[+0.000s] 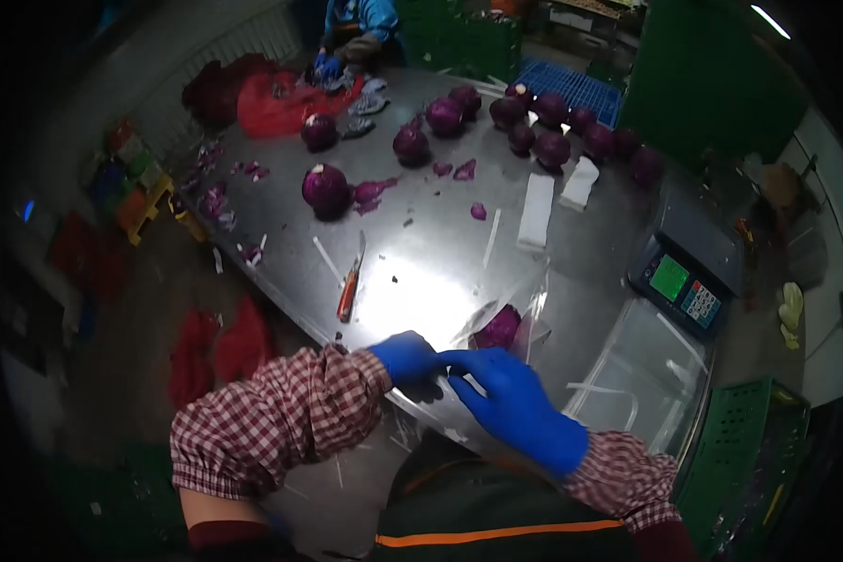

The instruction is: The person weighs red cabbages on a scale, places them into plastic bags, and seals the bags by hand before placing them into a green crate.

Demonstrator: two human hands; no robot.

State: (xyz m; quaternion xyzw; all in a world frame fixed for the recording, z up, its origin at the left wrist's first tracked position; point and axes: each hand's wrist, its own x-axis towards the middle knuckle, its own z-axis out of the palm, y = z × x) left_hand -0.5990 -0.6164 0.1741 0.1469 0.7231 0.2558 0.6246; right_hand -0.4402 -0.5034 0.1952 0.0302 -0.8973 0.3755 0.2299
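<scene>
Both hands wear blue gloves and meet at the near edge of the metal table (421, 225). My left hand (408, 358) has its fingers bent down and hidden at the tips. My right hand (515, 398) reaches toward it, with the index finger touching the left hand and the thumb apart below. Whether either holds something cannot be made out. Just beyond my right hand, a purple cabbage (499, 327) lies in a clear plastic bag (536, 330). A knife with a red handle (348, 295) lies to the left.
Several purple cabbages (445, 116) stand across the far side. White strips (536, 211) lie at centre right. A scale (684, 286) and clear bags (618, 375) are at the right. Another person in blue (370, 21) works beside red net bags (276, 103). A green crate (735, 440) stands lower right.
</scene>
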